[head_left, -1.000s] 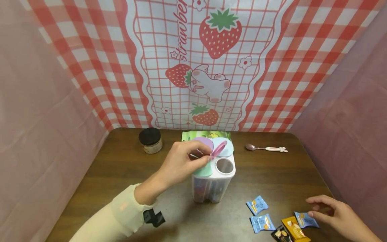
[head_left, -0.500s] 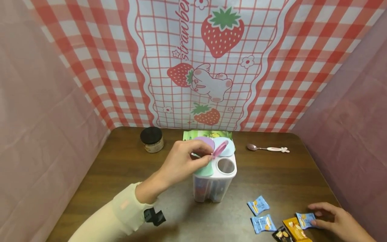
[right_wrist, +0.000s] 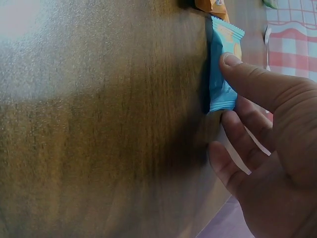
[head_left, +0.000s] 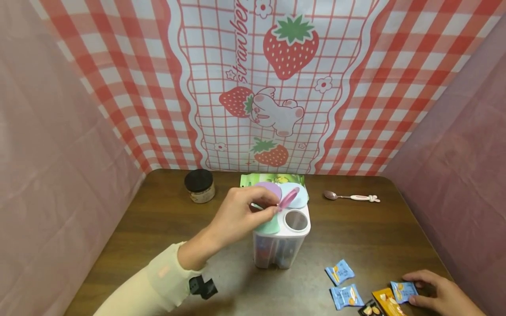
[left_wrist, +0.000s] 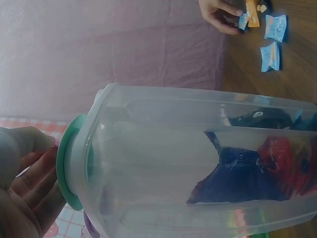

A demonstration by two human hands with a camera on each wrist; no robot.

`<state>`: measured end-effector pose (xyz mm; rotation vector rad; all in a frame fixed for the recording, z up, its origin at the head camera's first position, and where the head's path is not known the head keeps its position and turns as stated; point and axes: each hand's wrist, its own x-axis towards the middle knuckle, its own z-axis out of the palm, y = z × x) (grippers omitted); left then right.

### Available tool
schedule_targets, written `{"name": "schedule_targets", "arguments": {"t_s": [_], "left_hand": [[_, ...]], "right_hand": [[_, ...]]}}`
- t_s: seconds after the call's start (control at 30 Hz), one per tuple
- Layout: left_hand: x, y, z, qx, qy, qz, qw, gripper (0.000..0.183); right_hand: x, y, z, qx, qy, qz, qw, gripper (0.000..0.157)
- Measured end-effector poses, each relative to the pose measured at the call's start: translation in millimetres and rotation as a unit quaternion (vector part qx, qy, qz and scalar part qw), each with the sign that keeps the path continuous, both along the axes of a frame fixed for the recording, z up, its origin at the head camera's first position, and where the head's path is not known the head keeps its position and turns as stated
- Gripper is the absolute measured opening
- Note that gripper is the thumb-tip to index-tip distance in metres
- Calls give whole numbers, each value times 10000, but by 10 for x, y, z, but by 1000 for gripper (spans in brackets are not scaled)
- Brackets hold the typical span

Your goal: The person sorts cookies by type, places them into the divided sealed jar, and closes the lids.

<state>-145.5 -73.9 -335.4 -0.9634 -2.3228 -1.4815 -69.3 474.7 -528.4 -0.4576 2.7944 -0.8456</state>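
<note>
A clear plastic storage container (head_left: 276,252) with a white top stands mid-table, wrapped packets (left_wrist: 242,173) inside it. My left hand (head_left: 237,215) reaches over the top and pinches the raised pink lid (head_left: 288,198) between thumb and fingers. The round opening (head_left: 295,220) beside it is uncovered. Purple (head_left: 269,189), light blue (head_left: 295,196) and green (head_left: 269,224) lids lie over the other openings. At the table's right, my right hand (head_left: 439,292) has its thumb and forefinger at a small blue snack packet (right_wrist: 223,69), thumb pressed on the wrapper, the other fingers loosely bent.
Two more blue packets (head_left: 340,272), a yellow-orange packet (head_left: 387,302) and a black packet (head_left: 370,309) lie left of the right hand. A black-lidded jar (head_left: 199,186) stands at back left. A spoon (head_left: 352,197) lies at back right. Behind the container is a green bag (head_left: 249,179).
My right hand has moved in around the blue packet, which has shifted and turned slightly beside the yellow-orange one. My left hand keeps the pink lid raised, almost still.
</note>
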Motion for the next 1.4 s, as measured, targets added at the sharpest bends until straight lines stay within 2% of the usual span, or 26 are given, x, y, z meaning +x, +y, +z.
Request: {"name": "schedule_targets", "arguments": {"t_s": [0.13, 0.23, 0.3, 0.4, 0.57, 0.67, 0.73, 0.8, 0.97, 1.03, 1.17, 1.27, 1.4], "left_hand": [[0, 7, -6, 12, -4, -7, 10000, 11], [1, 8, -14, 11, -6, -16, 10000, 10], [2, 8, -19, 13, 3, -17, 10000, 10], [3, 8, -24, 24, 34, -19, 10000, 10], [7, 8, -24, 31, 93, -4, 10000, 9], [10, 6, -27, 39, 82, -3, 10000, 9], [10, 4, -28, 40, 74, 5, 10000, 9], [11, 3, -25, 47, 75, 16, 10000, 9], [11, 1, -23, 45, 86, 31, 9999, 9], [12, 2, -22, 48, 94, 27, 9999, 9], [12, 6, -22, 61, 97, 3, 9999, 9], [10, 8, -26, 57, 81, -12, 9999, 9], [12, 9, -14, 41, 94, -1, 9999, 9]], "right_hand": [[-13, -23, 15, 218, -45, 80, 9997, 45], [-18, -49, 32, 422, -188, -44, 9989, 45], [-11, -65, 29, 436, -130, -124, 9989, 43], [10, -74, 4, 240, 105, -194, 9995, 40], [38, -65, -57, -314, 515, -88, 9981, 38], [44, -84, -67, -431, 645, -103, 9969, 38], [44, -101, -48, -402, 575, -211, 9973, 36], [34, -124, -1, -268, 274, -393, 9985, 35], [38, -167, 35, -314, 225, -720, 9967, 35], [43, -193, 32, -359, 484, -875, 9943, 36], [11, -274, 121, -53, 551, -1411, 9884, 45], [-21, -327, 204, -110, 764, -1517, 9854, 49], [-95, -414, 362, -341, 1312, -1350, 9815, 41]]}}
